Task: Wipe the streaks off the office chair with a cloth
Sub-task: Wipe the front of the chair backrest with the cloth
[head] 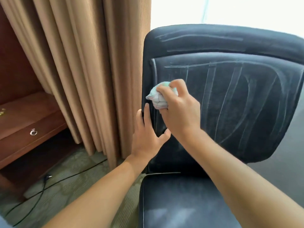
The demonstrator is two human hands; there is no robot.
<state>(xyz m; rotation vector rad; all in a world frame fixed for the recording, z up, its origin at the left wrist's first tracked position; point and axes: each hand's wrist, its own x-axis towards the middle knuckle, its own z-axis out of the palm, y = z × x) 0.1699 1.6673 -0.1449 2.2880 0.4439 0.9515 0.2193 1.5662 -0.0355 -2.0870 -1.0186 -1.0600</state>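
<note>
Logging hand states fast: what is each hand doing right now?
Left hand: open, fingers straight, bracing the chair backrest edge.
Right hand: closed around the balled-up cloth.

Legible text: none found.
Office chair backrest (230, 96): pale streaks only; they form no letters or numbers.
Chair seat (181, 203): no label or brand mark visible.
Cloth (158, 97): faint grid pattern, no print readable.
Wooden drawer front (24, 129): metal ring pull, no marking.
Curtain (82, 63): plain ribbed fabric, no tag or sign.
</note>
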